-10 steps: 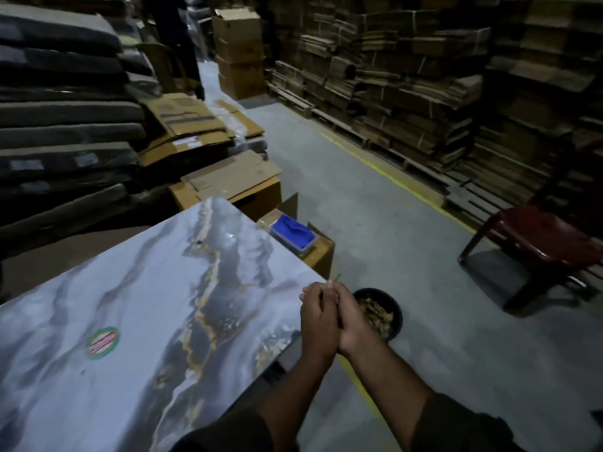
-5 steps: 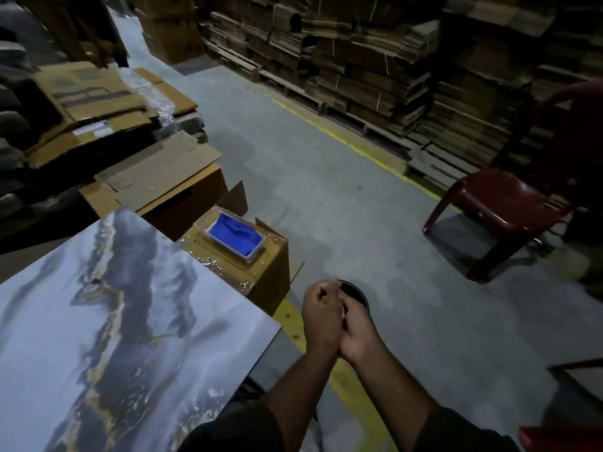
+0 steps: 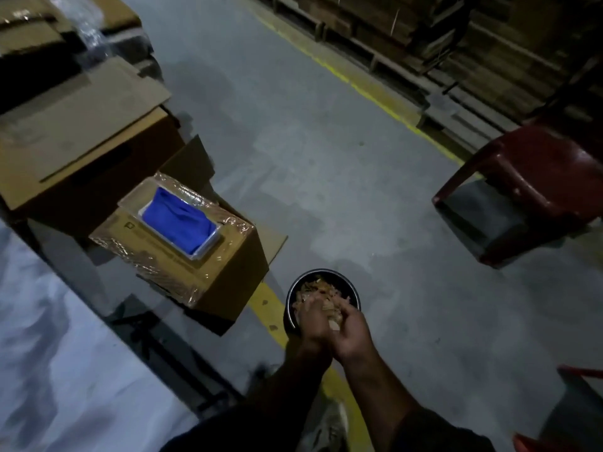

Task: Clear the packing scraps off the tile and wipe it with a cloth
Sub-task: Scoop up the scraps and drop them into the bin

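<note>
A black round bin (image 3: 327, 272) stands on the floor by a yellow line, with tan packing scraps (image 3: 321, 288) inside. My left hand (image 3: 311, 324) and my right hand (image 3: 355, 331) are cupped together right over its near rim, fingers pointing down. A pale scrap shows between the palms. The grey marbled tile (image 3: 39, 337) fills the lower left, and the part in view is blurred. A blue cloth (image 3: 177, 218) lies in a white tray on a taped cardboard box (image 3: 228, 272), left of the bin.
A dark red plastic chair (image 3: 538, 177) stands on the right. Larger cardboard boxes (image 3: 81, 135) sit behind the cloth box. Wooden pallets with stacked cardboard (image 3: 456, 44) line the far side beyond a yellow floor line (image 3: 375, 96). Grey concrete floor lies between them.
My clasped hands have dropped from beside the tile's corner down onto the bin. The view has tilted down and right, so most of the tile has left the frame.
</note>
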